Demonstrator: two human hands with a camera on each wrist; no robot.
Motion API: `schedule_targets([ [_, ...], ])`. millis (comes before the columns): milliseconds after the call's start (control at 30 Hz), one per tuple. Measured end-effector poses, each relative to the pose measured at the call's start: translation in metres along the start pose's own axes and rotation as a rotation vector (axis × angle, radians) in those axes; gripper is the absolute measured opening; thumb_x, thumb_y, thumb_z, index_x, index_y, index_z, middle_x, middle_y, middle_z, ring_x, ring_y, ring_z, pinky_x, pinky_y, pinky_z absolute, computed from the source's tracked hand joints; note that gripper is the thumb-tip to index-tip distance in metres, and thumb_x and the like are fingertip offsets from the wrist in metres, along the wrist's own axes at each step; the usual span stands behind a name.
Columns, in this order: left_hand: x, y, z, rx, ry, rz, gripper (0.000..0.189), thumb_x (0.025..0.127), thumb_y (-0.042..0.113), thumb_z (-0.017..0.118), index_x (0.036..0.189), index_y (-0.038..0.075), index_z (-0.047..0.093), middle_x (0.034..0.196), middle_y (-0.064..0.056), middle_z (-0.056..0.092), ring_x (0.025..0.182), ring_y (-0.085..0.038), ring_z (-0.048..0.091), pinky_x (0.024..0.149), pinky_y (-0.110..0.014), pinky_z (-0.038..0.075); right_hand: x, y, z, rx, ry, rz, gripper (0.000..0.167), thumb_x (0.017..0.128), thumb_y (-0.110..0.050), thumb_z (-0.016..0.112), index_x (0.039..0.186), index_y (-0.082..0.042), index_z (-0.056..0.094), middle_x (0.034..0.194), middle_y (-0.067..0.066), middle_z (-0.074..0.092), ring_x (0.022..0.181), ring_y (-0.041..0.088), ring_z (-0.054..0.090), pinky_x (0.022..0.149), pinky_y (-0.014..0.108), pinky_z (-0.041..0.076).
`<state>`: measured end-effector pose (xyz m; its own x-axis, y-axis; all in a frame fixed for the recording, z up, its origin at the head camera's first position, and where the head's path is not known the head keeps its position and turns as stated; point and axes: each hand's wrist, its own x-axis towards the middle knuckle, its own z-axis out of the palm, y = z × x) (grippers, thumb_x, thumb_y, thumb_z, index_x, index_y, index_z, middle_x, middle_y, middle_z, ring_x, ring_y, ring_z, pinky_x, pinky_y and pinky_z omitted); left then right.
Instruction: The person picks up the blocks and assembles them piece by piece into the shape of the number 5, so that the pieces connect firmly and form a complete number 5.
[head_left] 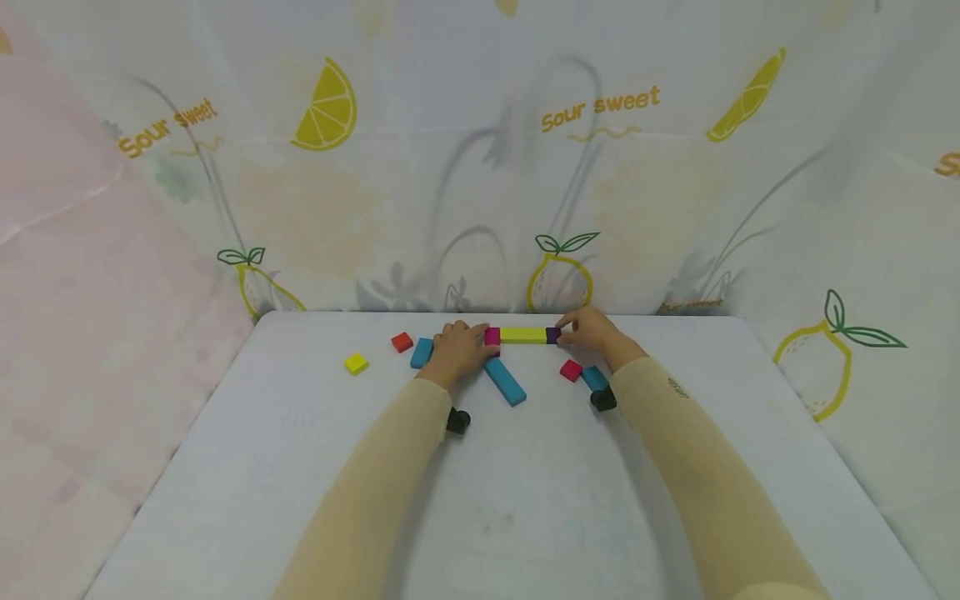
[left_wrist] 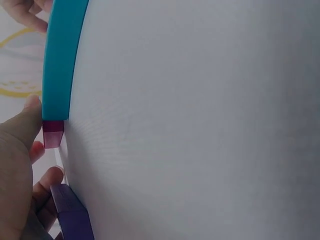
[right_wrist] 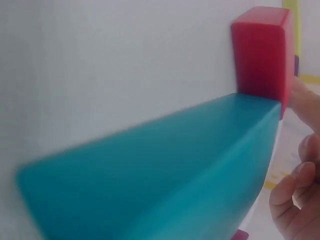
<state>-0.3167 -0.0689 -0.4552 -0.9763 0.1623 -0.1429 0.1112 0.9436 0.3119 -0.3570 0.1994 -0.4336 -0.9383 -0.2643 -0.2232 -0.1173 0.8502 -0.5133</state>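
Note:
A row of blocks lies along the table's far edge: a magenta block (head_left: 492, 335), a long yellow block (head_left: 523, 335) and a purple block (head_left: 552, 335). My left hand (head_left: 457, 352) holds the magenta block at the left end between thumb and index finger. At the other end, my right hand (head_left: 595, 332) pinches the purple block by its outer side. A long blue block (head_left: 505, 382) slants toward me below the magenta one. In the right wrist view, the right hand's other fingers (right_wrist: 285, 197) are curled behind a red block (right_wrist: 260, 60) and a blue block (right_wrist: 150, 165).
Left of the left hand lie a yellow block (head_left: 356, 363), an orange-red block (head_left: 402, 342) and a blue block (head_left: 422, 352). Near the right wrist are a red block (head_left: 571, 371) and a blue block (head_left: 595, 379). A lemon-printed cloth (head_left: 465, 183) hangs behind the white table (head_left: 525, 500).

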Motion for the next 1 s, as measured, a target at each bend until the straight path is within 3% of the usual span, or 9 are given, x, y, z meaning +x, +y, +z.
schedule_targets([
  [300,-0.007,-0.004,-0.005,-0.134,0.037,-0.02,0.063,0.103,0.05,0.048,0.156,0.019,0.035,0.147,-0.017,0.045,0.134,-0.038,0.037,0.112,-0.061,0.027,-0.01,-0.005,-0.009,-0.042,0.035,-0.038,0.043,0.095,-0.027,0.07,0.132,-0.007,0.064,0.112,0.018,0.057,0.103,0.032,0.05,0.086,0.041,0.048],
  [633,-0.014,-0.027,-0.017,-0.1,0.12,0.065,0.056,0.103,0.049,0.048,0.149,0.016,0.047,0.127,-0.012,0.06,0.121,-0.035,0.048,0.1,-0.057,0.037,-0.028,-0.018,-0.012,-0.05,0.036,-0.084,0.035,0.098,-0.029,0.066,0.124,-0.006,0.068,0.109,0.016,0.061,0.099,0.03,0.053,0.083,0.04,0.048],
  [833,-0.024,-0.035,-0.027,-0.1,0.118,0.076,0.056,0.101,0.047,0.054,0.146,0.013,0.052,0.126,-0.014,0.061,0.121,-0.037,0.049,0.101,-0.056,0.039,-0.04,-0.025,-0.002,-0.055,-0.02,-0.066,0.035,0.098,-0.031,0.065,0.125,-0.008,0.067,0.106,0.013,0.061,0.097,0.028,0.054,0.083,0.039,0.048],
  [1000,-0.031,-0.045,-0.031,-0.084,0.073,0.072,0.051,0.099,0.043,0.059,0.142,0.016,0.057,0.127,-0.014,0.061,0.121,-0.036,0.048,0.101,-0.052,0.041,-0.049,-0.032,0.008,-0.062,-0.042,-0.081,0.038,0.098,-0.033,0.066,0.126,-0.009,0.067,0.104,0.011,0.061,0.094,0.026,0.054,0.081,0.038,0.048],
])
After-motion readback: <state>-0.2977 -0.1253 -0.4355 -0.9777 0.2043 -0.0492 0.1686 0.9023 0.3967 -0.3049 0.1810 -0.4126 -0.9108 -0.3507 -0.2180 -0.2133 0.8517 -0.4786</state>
